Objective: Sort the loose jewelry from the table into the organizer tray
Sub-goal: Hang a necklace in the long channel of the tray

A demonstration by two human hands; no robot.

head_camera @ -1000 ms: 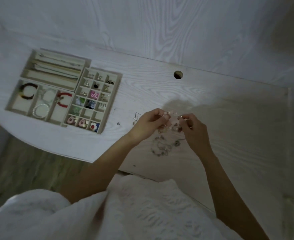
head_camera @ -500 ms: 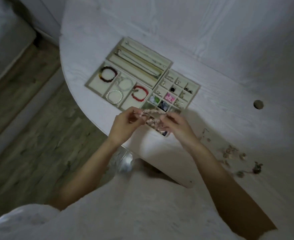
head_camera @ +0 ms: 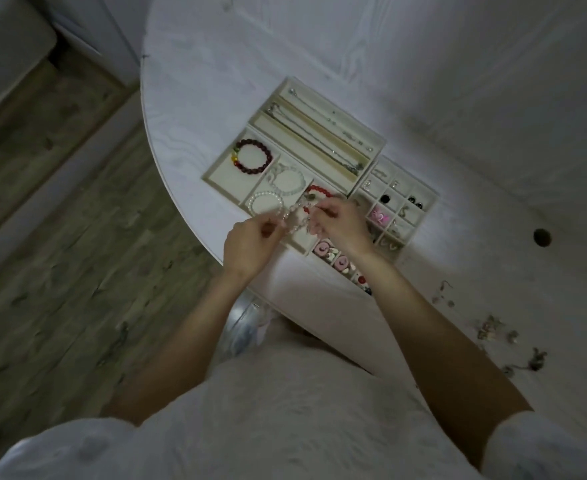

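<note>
Both hands are over the near edge of the organizer tray (head_camera: 323, 123), which sits on the white wood-grain tabletop (head_camera: 458, 168). The left hand (head_camera: 250, 244) and right hand (head_camera: 340, 226) each have a pinching grip, fingers curled, on opposite ends of a pale beaded bracelet (head_camera: 293, 221), which hangs between them above the tray's bracelet compartments (individual beads blurred; colour looks whitish-pink).

Tray contents:
- Long slots at the far side: thin chains (head_camera: 333, 140) laid lengthwise.
- Bracelet compartments: a dark red beaded bracelet (head_camera: 254, 157) in the leftmost; a clear beaded bracelet (head_camera: 290, 178) and a white pearl bracelet (head_camera: 264, 202) in the middle one; a red bracelet (head_camera: 319, 192), partly hidden by the right hand.
- Small grid section on the right: earrings (head_camera: 385, 199) in separate cells, pink pieces (head_camera: 380, 216) among them, and pink round pieces (head_camera: 323, 249) in the near row.

Loose jewelry (head_camera: 492, 330) lies scattered on the tabletop to the right, well apart from the tray. A round hole (head_camera: 541, 237) is in the tabletop further right. Wood floor (head_camera: 60, 254) at left.
</note>
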